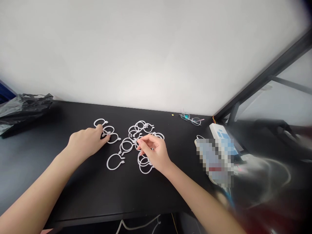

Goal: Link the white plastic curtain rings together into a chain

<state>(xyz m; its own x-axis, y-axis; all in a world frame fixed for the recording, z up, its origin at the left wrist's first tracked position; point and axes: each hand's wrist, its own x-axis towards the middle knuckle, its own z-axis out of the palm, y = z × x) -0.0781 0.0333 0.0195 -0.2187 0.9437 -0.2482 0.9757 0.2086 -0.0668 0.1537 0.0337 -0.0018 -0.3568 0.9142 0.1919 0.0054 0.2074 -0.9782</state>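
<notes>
While the left hand [85, 142] touches white rings [113, 143], fingers parted, right hand [157, 152] pinched, apparently on another

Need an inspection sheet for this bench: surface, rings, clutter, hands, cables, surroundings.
Surface: black tabletop.
Job's things: white rings, open with small end tabs, many overlapping; a small group lies to the left.
Clutter: black plastic bag far left; eyeglasses near the wall; white box and pixelated item right.
Hands: left hand at the left group; right hand over the main cluster; grip unclear for both.
Cables: white cable below the front edge.
Surroundings: white wall behind; dark frame right.
</notes>
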